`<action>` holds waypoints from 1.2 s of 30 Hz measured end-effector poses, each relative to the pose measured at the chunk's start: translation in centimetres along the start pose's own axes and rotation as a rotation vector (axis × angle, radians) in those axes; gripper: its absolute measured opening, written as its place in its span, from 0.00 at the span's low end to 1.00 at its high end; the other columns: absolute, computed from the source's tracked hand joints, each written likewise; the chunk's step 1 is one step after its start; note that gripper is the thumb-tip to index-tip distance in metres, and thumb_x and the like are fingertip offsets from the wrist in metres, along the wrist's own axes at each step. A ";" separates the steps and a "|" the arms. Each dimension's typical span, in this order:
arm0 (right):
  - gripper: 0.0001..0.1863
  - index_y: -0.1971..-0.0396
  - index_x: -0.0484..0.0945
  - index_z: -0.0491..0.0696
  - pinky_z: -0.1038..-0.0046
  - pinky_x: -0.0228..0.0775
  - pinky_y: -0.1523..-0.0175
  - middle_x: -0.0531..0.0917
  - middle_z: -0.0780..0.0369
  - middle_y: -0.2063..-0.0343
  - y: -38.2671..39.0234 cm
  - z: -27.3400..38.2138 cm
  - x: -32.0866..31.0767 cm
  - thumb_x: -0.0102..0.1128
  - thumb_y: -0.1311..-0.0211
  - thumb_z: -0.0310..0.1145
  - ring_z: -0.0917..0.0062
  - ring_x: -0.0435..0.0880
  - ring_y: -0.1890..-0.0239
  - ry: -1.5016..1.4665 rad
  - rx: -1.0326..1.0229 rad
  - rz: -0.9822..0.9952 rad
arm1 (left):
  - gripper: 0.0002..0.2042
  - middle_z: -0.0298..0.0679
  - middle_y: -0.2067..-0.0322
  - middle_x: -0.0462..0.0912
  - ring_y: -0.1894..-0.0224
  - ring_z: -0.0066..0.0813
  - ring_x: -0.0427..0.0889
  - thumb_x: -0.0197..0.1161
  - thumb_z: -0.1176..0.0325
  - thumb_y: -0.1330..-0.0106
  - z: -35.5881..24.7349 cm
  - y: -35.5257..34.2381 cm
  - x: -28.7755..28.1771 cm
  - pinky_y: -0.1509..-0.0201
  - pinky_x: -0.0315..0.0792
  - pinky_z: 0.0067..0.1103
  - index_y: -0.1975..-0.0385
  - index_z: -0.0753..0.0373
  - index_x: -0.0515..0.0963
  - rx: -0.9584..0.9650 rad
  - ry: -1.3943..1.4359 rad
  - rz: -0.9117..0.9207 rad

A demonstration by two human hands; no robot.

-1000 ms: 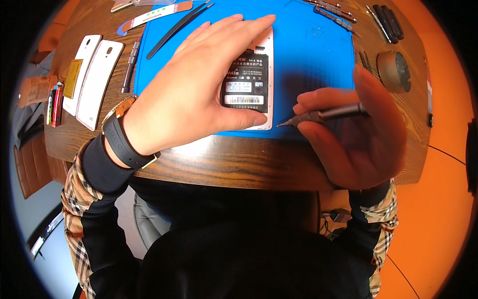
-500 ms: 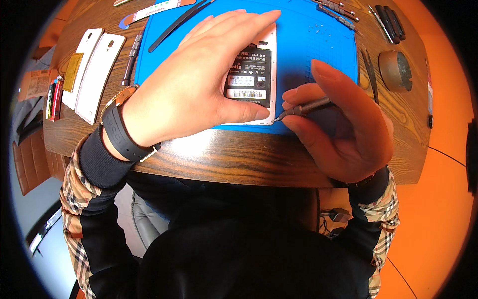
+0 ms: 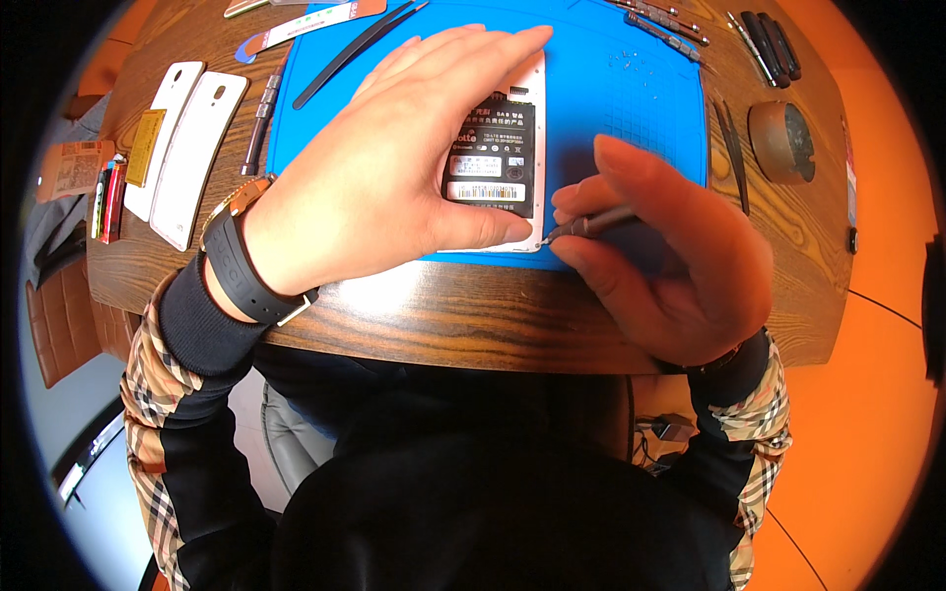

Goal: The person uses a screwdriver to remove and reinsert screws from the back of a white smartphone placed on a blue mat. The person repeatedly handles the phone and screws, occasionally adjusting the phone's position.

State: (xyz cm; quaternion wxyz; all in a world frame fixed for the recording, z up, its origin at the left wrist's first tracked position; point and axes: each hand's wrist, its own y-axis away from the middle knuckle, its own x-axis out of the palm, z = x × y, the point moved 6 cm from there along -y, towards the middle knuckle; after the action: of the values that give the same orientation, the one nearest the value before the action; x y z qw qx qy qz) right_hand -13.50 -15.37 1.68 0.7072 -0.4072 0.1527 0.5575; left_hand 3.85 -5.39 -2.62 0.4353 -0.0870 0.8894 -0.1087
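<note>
An opened smartphone lies on the blue mat, its black interior label and pale frame showing. My left hand spreads across its left side and grips it, thumb along the lower edge and fingertips at the top right edge. Between the thumb and fingers of my right hand is a slim dark screwdriver. Its tip meets the phone's lower right corner, where a small screw spot shows. The phone's left part is hidden under my left hand.
Around the blue mat lie black tweezers, more screwdrivers, and tiny screws. Two white phone back covers and a gold battery lie left. A round brown dish and dark tweezers stand right.
My right hand has shifted slightly left and down, its forefinger lower, with the screwdriver tip still at the phone's corner. The left hand has barely moved.
</note>
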 end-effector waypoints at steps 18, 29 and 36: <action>0.33 0.35 0.83 0.39 0.69 0.88 0.56 0.93 0.51 0.57 -1.1 1.0 -0.1 0.85 0.41 0.23 0.65 0.95 0.59 0.073 -0.127 0.089 | 0.51 0.56 0.29 0.77 0.21 0.58 0.70 0.88 0.60 0.45 0.1 0.0 -0.3 0.14 0.61 0.42 0.21 0.66 0.69 0.049 0.061 -0.084; 0.31 0.36 0.85 0.36 0.69 0.85 0.59 0.92 0.50 0.56 -1.8 1.2 -0.3 0.77 0.42 0.13 0.64 0.94 0.59 0.045 -0.198 0.153 | 0.55 0.66 0.29 0.70 0.26 0.61 0.72 0.85 0.55 0.37 0.6 -0.4 -0.6 0.20 0.66 0.43 0.18 0.75 0.56 0.034 0.042 0.128; 0.27 0.38 0.85 0.35 0.67 0.87 0.58 0.92 0.48 0.54 -1.9 1.0 0.0 0.72 0.39 0.11 0.64 0.94 0.60 -0.027 -0.194 0.048 | 0.56 0.66 0.28 0.69 0.25 0.62 0.71 0.85 0.54 0.37 0.1 -0.8 -0.8 0.19 0.65 0.43 0.18 0.75 0.55 -0.005 0.053 0.166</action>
State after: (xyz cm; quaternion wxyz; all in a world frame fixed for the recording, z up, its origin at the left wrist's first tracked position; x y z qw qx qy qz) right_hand -12.05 -14.69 3.06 0.6527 -0.4625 0.0981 0.5920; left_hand 4.43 -5.98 -1.85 0.4191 -0.0113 0.9050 -0.0721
